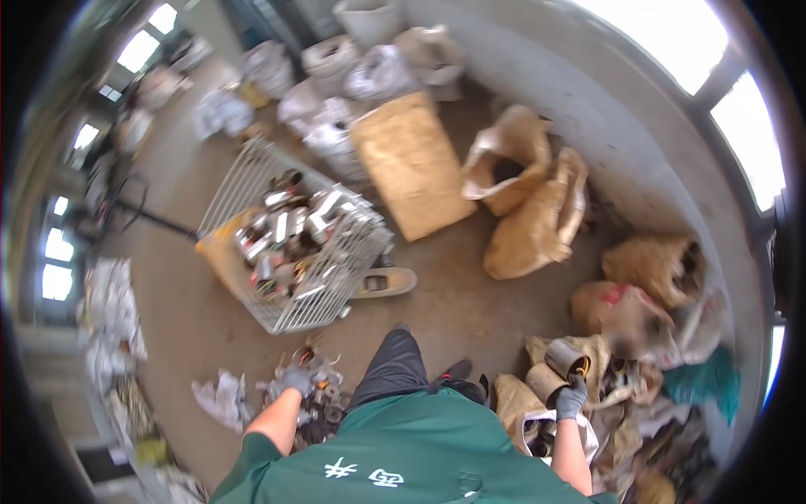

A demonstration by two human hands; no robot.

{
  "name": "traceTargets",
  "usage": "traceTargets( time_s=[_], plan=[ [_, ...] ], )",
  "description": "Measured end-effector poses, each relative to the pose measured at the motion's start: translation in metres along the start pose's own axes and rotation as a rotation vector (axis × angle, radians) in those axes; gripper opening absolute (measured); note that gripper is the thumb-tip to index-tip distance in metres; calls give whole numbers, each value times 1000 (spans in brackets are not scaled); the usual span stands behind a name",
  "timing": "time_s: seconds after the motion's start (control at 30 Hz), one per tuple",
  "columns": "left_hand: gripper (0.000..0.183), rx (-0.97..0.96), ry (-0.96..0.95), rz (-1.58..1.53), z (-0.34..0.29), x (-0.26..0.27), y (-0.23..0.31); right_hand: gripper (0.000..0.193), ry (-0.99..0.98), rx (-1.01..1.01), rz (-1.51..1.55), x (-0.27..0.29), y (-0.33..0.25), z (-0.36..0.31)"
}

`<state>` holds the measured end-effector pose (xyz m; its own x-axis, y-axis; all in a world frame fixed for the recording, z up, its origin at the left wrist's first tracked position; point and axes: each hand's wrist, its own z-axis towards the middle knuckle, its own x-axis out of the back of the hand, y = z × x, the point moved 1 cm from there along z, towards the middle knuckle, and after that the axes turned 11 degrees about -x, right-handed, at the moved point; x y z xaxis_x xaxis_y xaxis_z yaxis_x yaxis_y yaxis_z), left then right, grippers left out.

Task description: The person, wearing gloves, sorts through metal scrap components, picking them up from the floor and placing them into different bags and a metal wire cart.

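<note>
1. Two metal cylinders (549,384) — dull grey, one showing orange inside — gripped by the right hand (572,397) near the white sack (537,415).
2. Left hand (295,381) at scrap pile (333,412); grip unclear.

My gloved right hand (571,398) grips a metal cylinder (546,384), with a second cylinder (564,354) just beside it, near a tan sack (510,400). My gloved left hand (295,380) is down at a pile of metal parts (327,410); I can't tell whether it holds one. Ahead of me stands a wire cart (312,314) loaded with metal pieces (290,225), and a flat tan board (411,168) is near it.
</note>
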<state>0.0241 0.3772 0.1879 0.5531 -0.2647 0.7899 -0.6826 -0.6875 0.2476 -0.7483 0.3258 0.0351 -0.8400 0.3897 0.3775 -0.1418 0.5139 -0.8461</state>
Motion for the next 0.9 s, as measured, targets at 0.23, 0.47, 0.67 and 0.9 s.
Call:
traceTargets(
  time_s=[0.23,0.47,0.67,0.9],
  plan=[
    [37,-140,167,-144,96,-63,129,37,413,-206,-194,82,-71,-16],
    [35,-406,-533,-1140,140,-95,560,35,600,-335,-293,95,-104,-6],
    [61,15,-1039,-1681,144,-239,804,35,692,-372,-102,69,-144,39],
    [43,-160,3,-881,179,-313,848,36,624,-344,-53,58,-166,97]
  ],
)
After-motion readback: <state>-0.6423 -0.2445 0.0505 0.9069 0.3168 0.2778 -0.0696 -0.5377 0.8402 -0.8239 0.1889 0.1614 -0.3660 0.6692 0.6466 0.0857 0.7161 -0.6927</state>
